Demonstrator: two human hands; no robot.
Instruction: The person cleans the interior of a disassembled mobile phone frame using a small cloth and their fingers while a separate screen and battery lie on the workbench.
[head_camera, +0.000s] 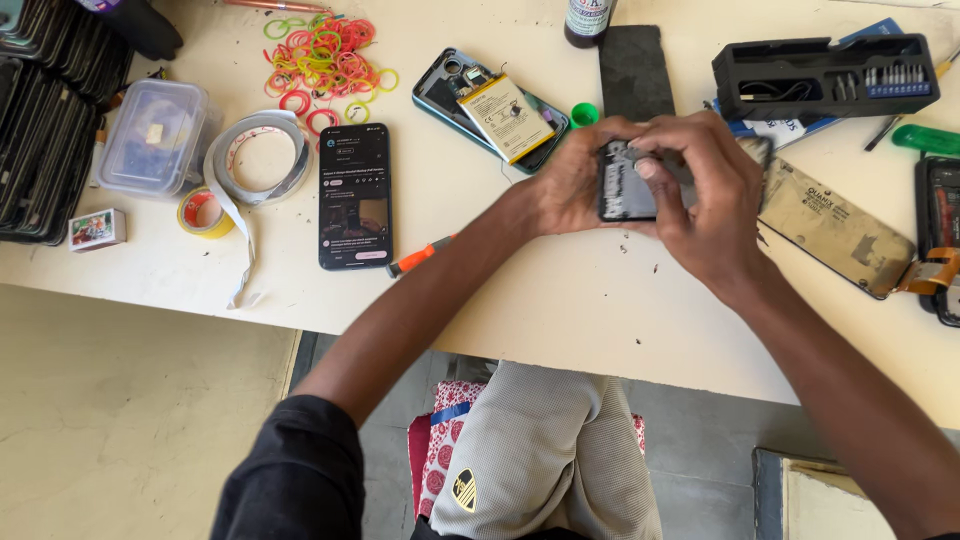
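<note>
Holding phone (625, 185) (tool case (825, 75) w/ bits)

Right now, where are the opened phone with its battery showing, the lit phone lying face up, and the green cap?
opened phone (447, 92): head view, on its dark frame left of the battery.
lit phone (354, 195): head view, middle of its screen.
green cap (584, 114): head view, centre of the cap.

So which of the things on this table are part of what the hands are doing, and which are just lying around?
In hand:
left hand
right hand
dark phone part held between them

Lying about:
lit phone
opened phone with battery
rubber bands
tape rolls
bit case
orange screwdriver
</note>
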